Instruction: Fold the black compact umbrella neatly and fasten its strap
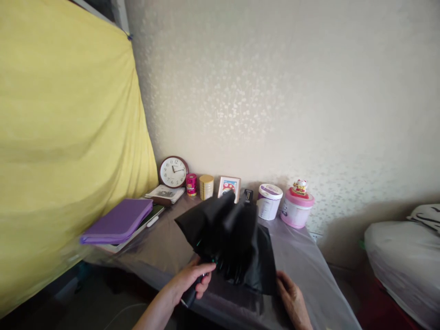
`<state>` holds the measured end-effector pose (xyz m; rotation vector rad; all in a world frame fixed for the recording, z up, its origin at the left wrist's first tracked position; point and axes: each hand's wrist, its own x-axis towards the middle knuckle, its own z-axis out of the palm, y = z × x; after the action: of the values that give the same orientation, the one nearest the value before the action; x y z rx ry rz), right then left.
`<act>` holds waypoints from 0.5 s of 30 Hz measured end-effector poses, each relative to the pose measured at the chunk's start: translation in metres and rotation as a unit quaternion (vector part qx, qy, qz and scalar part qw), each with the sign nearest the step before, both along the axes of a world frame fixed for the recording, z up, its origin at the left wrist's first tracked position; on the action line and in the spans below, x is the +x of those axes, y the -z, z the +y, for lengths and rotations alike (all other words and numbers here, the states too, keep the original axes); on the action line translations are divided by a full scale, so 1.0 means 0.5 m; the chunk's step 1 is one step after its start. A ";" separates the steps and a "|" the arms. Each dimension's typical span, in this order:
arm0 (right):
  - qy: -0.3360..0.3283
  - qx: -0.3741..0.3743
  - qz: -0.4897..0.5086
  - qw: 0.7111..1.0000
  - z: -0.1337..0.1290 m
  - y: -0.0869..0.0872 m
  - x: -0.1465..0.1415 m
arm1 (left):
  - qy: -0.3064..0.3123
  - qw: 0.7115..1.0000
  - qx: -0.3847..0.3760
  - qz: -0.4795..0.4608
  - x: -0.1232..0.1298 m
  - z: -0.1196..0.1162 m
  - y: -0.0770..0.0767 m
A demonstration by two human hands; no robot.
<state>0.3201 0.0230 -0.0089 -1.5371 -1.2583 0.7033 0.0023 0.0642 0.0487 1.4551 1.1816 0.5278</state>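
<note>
A black folding umbrella [237, 229], its canopy loose and partly gathered, is held above the front of the table. My left hand [194, 280] is wrapped round its dark handle [189, 295], with the thumb laid along the top toward the ribs. At the right lower edge of the canopy, my right hand [290, 293] has its fingers closed on the black fabric. The canopy is blurred in its upper middle. Green bits show among the ribs near the handle. The underside of my right hand's grip is hidden.
Along the wall stand a round clock [173, 172], a pink tin [191, 184], a yellow tin [206, 187], a picture frame [228, 184], a white tub [270, 201] and a pink-lidded tub [297, 208] bearing a cat figurine [300, 186]. A purple folder [118, 221] lies left, by a yellow curtain [68, 137].
</note>
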 end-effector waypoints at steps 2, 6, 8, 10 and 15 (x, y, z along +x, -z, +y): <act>-0.006 0.008 -0.006 1.000 -0.003 -0.008 -0.003 | -0.017 0.999 0.032 0.007 0.003 -0.006 -0.011; 0.014 0.006 -0.027 1.000 -0.007 -0.020 -0.009 | -0.089 0.967 0.197 0.132 0.009 -0.010 -0.022; 0.012 0.012 -0.030 0.999 -0.009 -0.024 -0.010 | -0.083 0.972 0.186 0.114 0.013 -0.011 -0.022; 0.018 0.024 -0.031 0.999 -0.010 -0.027 -0.009 | -0.047 0.994 0.097 0.014 0.018 -0.013 -0.022; 0.027 0.027 -0.033 0.999 -0.011 -0.027 -0.012 | -0.059 0.997 0.042 -0.038 0.027 -0.025 -0.031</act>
<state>0.3142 0.0173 0.0046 -1.5544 -1.2688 0.5834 0.0160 0.0515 0.0644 1.4288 1.2036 0.7155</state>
